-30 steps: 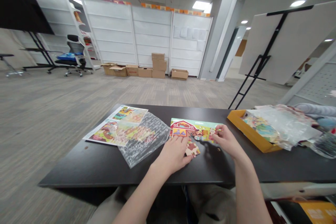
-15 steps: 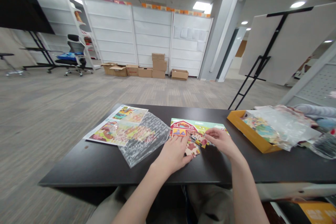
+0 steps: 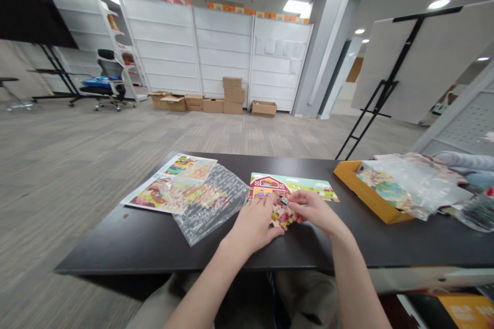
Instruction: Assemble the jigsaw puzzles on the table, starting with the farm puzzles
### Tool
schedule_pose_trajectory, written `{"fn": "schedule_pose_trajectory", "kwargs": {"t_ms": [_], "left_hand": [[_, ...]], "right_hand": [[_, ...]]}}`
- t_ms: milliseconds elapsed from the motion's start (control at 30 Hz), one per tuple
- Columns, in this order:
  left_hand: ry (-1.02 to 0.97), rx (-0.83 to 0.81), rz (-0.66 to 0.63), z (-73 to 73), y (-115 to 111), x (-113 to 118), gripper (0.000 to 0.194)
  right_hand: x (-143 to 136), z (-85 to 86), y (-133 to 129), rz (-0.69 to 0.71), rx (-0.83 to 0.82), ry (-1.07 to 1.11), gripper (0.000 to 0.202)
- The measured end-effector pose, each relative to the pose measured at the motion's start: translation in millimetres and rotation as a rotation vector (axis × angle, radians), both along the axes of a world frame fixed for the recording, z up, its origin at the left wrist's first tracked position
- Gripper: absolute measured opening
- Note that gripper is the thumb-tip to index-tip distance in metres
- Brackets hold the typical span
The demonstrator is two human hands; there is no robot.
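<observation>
A partly joined farm jigsaw puzzle with a red barn and green fields lies on the black table in front of me. My left hand rests palm down on its lower left part, fingers spread, covering some pieces. Just right of it, my right hand pinches a small puzzle piece with grey and white on it, over the lower middle of the puzzle. The fingers hide part of this piece and the pieces below.
Printed picture sheets and a clear plastic bag lie on the left of the table. An orange-yellow box with plastic wrapping and puzzle pictures stands at the right. Cardboard boxes line the shelves beyond.
My right hand has moved left, closer to my left hand, bringing a piece over the lower middle of the puzzle. More of the puzzle's right edge now shows. My left hand has barely moved.
</observation>
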State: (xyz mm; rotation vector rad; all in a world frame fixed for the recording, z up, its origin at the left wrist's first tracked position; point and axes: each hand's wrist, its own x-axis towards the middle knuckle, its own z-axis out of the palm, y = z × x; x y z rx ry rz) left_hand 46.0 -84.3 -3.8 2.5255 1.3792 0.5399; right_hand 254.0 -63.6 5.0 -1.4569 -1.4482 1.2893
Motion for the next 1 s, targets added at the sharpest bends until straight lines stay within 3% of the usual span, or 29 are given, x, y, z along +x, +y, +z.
{"fn": "schedule_pose_trajectory", "kwargs": {"t_ms": [67, 133, 267, 433, 567, 733, 833, 1000], "left_hand": [[0.008, 0.0, -0.014, 0.1, 0.2, -1.3, 0.079], [0.013, 0.006, -0.032, 0.7, -0.6, -2.4, 0.074], [0.017, 0.025, -0.021, 0.9, -3.5, -0.4, 0.066], [0.041, 0.059, 0.026, -0.8, -5.8, 6.9, 0.059], [0.058, 0.05, 0.016, 1.1, -5.5, 6.4, 0.051], [0.019, 0.015, -0.019, 2.4, -4.0, -1.9, 0.053], [-0.008, -0.004, -0.022, 1.2, -3.2, -6.6, 0.056], [-0.003, -0.059, 0.033, 1.7, -4.4, -9.8, 0.075]], "right_hand": [[-1.3, -3.7, 2.8, 0.038, 0.02, -0.088, 0.035], [3.8, -7.4, 6.7, 0.019, 0.14, -0.239, 0.027], [22.0, -18.1, 11.9, -0.154, 0.365, -0.662, 0.026], [25.2, -32.1, 12.3, -0.18, 0.362, -0.85, 0.035], [23.3, -35.2, 15.2, -0.191, 0.355, -0.778, 0.031], [31.8, -28.7, 18.7, -0.178, 0.338, -0.505, 0.021], [31.8, -18.8, 15.6, -0.174, 0.297, -0.324, 0.031], [12.7, -2.9, 4.1, 0.053, 0.139, -0.131, 0.041]]}}
